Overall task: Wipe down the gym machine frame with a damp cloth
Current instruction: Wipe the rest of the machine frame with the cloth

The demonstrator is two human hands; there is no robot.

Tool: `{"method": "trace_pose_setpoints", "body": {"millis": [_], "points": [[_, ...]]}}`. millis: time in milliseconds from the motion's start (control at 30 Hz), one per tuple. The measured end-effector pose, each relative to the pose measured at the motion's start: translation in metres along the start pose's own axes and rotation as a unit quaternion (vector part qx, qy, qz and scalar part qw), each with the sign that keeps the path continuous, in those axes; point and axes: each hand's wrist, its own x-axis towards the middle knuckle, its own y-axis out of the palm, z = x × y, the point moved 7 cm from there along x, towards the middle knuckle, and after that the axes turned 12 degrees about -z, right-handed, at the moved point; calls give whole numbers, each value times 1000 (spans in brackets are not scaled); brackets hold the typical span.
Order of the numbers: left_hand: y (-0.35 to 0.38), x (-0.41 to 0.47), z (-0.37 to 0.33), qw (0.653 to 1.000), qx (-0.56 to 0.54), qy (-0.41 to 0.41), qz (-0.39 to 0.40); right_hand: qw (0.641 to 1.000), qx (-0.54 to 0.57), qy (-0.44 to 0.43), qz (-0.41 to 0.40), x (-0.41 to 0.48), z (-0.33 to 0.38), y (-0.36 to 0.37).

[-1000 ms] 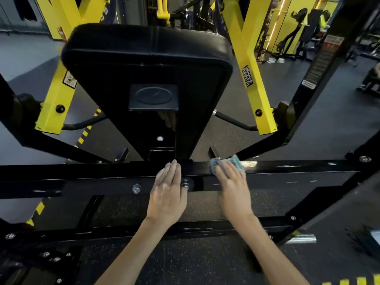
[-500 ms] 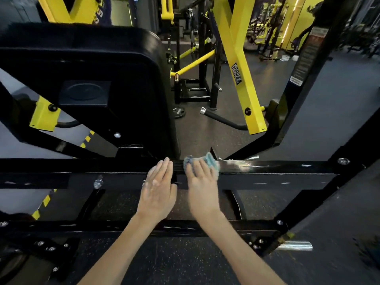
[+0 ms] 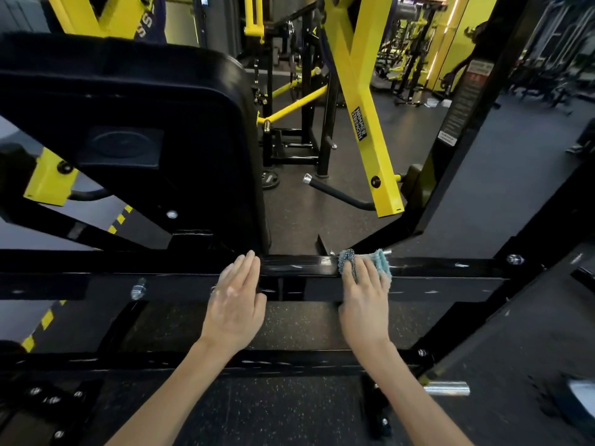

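Head view: my right hand [image 3: 363, 304] presses the teal cloth [image 3: 381, 260] flat-fingered on the crossbar [image 3: 450, 268], left hand [image 3: 235, 304] flat at lower centre; unpinched, the cloth may slip.

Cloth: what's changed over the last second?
The right hand slid the cloth left along the black bar toward the left hand, then back right, widening the gap. The left hand stayed flat on the bar; the right hand's fingers still press the cloth down.

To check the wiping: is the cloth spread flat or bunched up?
Bunched up: the cloth shows crumpled folds past the right hand, which presses it on the black bar.
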Motion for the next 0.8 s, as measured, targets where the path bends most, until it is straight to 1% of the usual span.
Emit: {"method": "trace_pose_setpoints", "body": {"millis": [33, 167, 233, 300, 367, 500, 600, 700, 800], "points": [[1, 1, 1, 1000, 3, 5, 1, 1000, 4, -8, 4, 0, 15, 0], [0, 1, 1, 999, 18, 37, -7, 994, 54, -93, 7, -1, 102, 2], [-1, 1, 0, 998, 27, 57, -10, 991, 75, -107, 1, 1, 122, 1], [-1, 1, 1, 998, 29, 60, -11, 991, 80, -109, 7, 1, 120, 2], [-1, 1, 1, 998, 24, 49, -10, 993, 60, -103, 17, -2, 101, 2], [-2, 3, -7, 998, 25, 48, -17, 998, 13, -54, 10, -3, 43, -2], [-1, 5, -11, 998, 26, 49, -18, 999, 10, -29, -10, -1, 15, -5], [2, 6, -23, 998, 20, 50, -11, 999, 31, -29, -6, 1, 37, -3], [7, 5, -37, 998, 25, 65, 5, 992, 88, -85, -1, 2, 83, -1]]}}
